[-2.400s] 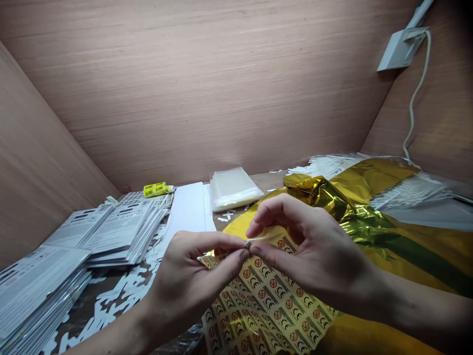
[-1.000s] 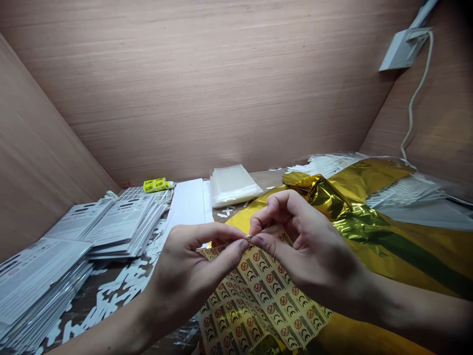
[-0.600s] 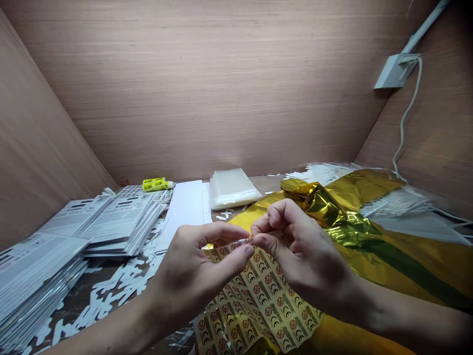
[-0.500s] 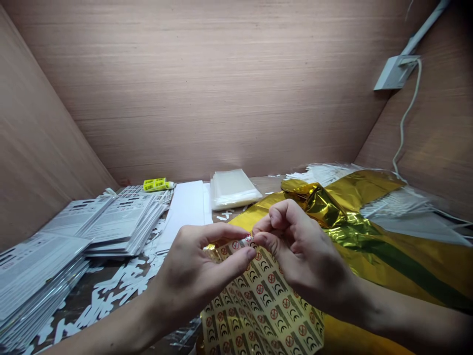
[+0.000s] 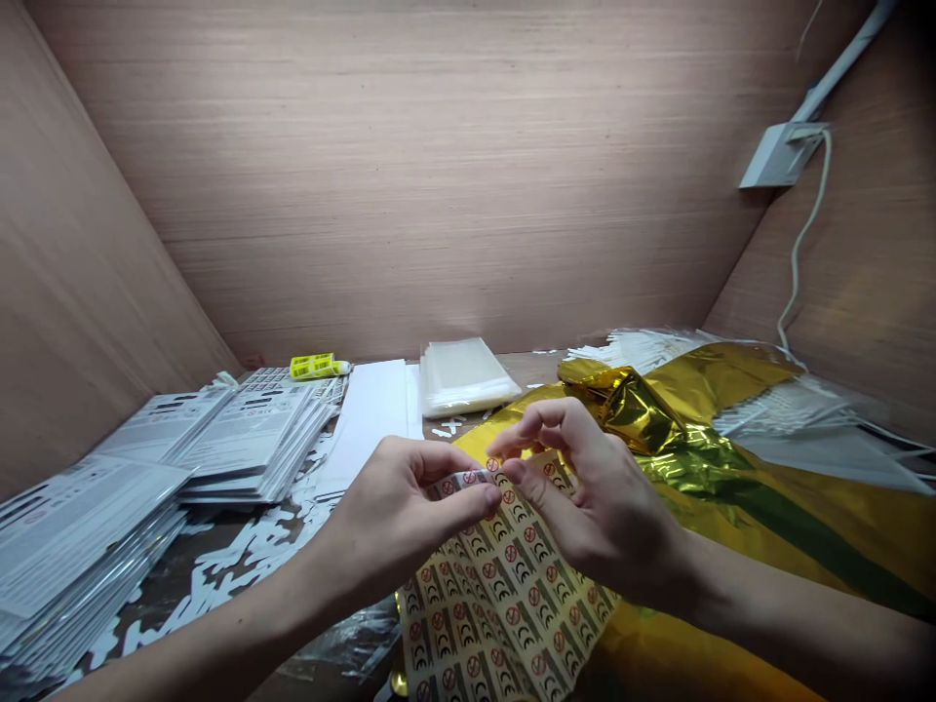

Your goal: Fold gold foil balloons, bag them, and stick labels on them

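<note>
The left hand and right hand are close together at the lower centre of the frame, each pinching the top edge of a sheet of small labels printed with red prohibition symbols. Their fingertips nearly touch. The sheet hangs down over crumpled gold foil, which fills the lower right. At the left lie stacks of printed cards. Farther back stand clear plastic bags, white paper strips and a yellow-labelled tube. White cut-out scraps are scattered at lower left.
</note>
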